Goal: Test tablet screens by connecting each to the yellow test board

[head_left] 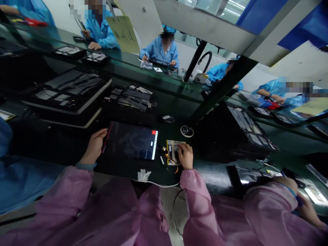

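Note:
A dark, lit tablet screen lies on the dark green bench, with a white strip and a red block along its right side. My left hand is closed on its left edge, thumb on top and the other fingers partly hidden. To the right of the screen lies a flat battery pack with yellow edges and a small flex cable. My right hand is on the battery's right side, fingers bent and pressed against it; the fingertips are partly hidden. A small white stick lies between screen and battery.
A mouse and a round tape roll sit behind. Stacked trays of parts stand left and right. Crumpled white tape is at the front edge. A co-worker's pink sleeve is close on the right.

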A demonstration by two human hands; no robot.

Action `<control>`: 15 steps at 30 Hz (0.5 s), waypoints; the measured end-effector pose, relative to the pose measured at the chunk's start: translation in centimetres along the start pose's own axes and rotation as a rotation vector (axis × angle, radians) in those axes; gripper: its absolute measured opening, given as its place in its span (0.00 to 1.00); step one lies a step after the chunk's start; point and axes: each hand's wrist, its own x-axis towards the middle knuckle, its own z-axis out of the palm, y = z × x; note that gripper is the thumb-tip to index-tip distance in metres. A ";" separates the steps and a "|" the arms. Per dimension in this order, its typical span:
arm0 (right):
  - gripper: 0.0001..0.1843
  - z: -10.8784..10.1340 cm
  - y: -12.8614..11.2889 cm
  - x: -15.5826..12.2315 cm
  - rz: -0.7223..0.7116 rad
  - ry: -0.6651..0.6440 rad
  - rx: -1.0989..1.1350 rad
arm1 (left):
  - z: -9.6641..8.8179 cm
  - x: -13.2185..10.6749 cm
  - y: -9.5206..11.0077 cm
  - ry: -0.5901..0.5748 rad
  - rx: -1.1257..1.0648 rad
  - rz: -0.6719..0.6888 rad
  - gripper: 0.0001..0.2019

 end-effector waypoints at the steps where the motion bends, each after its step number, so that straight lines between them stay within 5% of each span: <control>1: 0.14 0.0 0.0 0.0 -0.002 0.002 -0.002 | 0.0 0.0 0.0 -0.001 0.003 0.006 0.15; 15: 0.17 -1.1 -1.4 0.9 -0.071 -0.039 -0.157 | 0.0 0.3 -0.3 -0.018 0.054 0.056 0.20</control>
